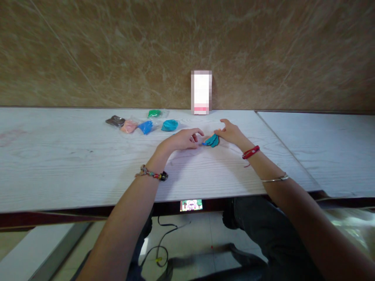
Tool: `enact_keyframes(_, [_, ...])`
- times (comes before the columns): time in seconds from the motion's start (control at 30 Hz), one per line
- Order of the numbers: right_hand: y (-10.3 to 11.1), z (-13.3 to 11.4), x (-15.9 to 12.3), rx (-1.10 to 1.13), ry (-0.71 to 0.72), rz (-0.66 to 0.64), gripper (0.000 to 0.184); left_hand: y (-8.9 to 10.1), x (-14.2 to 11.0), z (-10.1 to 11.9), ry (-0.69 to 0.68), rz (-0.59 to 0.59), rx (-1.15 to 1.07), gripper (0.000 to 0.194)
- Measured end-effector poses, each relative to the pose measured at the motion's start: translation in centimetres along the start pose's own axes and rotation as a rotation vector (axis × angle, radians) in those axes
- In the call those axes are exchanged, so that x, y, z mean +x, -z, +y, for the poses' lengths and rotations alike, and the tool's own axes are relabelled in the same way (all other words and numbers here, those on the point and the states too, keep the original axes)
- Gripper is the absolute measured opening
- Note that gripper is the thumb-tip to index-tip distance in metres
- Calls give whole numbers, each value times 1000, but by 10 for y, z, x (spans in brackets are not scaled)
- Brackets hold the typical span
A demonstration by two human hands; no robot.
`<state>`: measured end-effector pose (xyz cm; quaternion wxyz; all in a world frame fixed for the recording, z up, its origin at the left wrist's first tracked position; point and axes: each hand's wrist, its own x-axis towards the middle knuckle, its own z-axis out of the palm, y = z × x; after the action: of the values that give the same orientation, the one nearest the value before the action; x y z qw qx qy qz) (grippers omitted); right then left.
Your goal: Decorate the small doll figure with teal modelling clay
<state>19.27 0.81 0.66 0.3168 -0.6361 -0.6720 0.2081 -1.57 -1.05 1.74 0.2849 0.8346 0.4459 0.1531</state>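
Note:
Between my two hands is a small modelling-clay piece (212, 141) with overlapping teal layers, a blue tip at its left and a peach edge along the top. My right hand (231, 133) grips that peach edge at the upper right, one finger sticking out above. Just left of the piece, my left hand (186, 139) hovers with curved fingers and thumb spread apart, holding nothing I can see. Behind the left hand lies a bag of teal clay (170, 125). Whether the piece rests on the white table (123, 168) or is lifted, I cannot tell.
Bags of blue (145, 127), pink (129, 126), dark brown (115, 121) and green clay (154, 113) lie at the back left. A blurred-out upright panel (201, 92) leans on the marbled wall (117, 50). A small lit screen (191, 205) sits at the table's front edge.

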Motion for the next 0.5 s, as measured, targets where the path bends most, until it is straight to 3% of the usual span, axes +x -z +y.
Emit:
enact_keyframes(0.13, [6, -9, -14, -275, 292, 109, 26, -3, 2, 5, -12, -32, 12, 27])
enact_keyframes(0.2, [5, -17, -25, -309, 398, -19, 15, -5, 2, 7, 16, -22, 23, 21])
enact_keyframes(0.3, [-2, -27, -40, -325, 484, -173, 16, -7, 3, 7, 41, 18, 43, 16])
enact_keyframes(0.5, [-15, -28, -48, -453, 503, -169, 21, -10, 6, 5, 45, 60, 85, 12])
